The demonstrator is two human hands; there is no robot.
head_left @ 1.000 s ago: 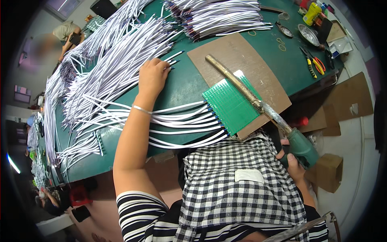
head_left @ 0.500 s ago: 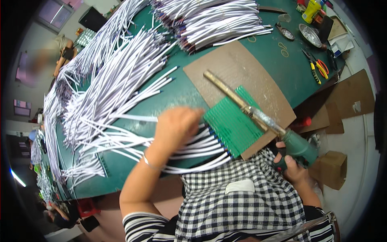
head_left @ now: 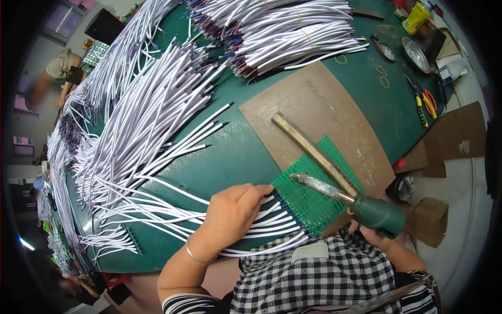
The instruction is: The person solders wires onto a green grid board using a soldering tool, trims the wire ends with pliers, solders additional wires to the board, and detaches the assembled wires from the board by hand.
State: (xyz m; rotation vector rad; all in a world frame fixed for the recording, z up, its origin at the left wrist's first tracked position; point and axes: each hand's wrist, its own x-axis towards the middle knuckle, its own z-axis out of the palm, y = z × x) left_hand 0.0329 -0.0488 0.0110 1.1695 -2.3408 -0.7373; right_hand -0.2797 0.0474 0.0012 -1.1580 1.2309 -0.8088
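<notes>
My right hand [head_left: 368,234] is wrapped round a heat gun [head_left: 379,215] with a green body and a narrow metal barrel. The barrel's tip hangs over a green circuit board panel [head_left: 308,193], near its left edge. My left hand [head_left: 234,212] is closed at that panel's upper left corner, fingertips pressed together on a white cable [head_left: 175,191] that runs in under the palm; its end is hidden. Several white cables [head_left: 269,230] with blue tips lie along the panel's left edge, below my left hand. Across the panel and its board rests a brass-coloured metal bar [head_left: 314,152].
The panel lies on a brown board [head_left: 293,97] on the green table [head_left: 225,141]. Piles of white cables [head_left: 141,115] cover the left, with tied bundles [head_left: 293,36] behind. Pliers [head_left: 421,104], rubber bands [head_left: 383,77] and a metal dish [head_left: 415,55] lie at far right.
My left hand, blurred before, has come down to the panel's corner. The heat gun's barrel has swung away from along the bar, its tip now left over the panel.
</notes>
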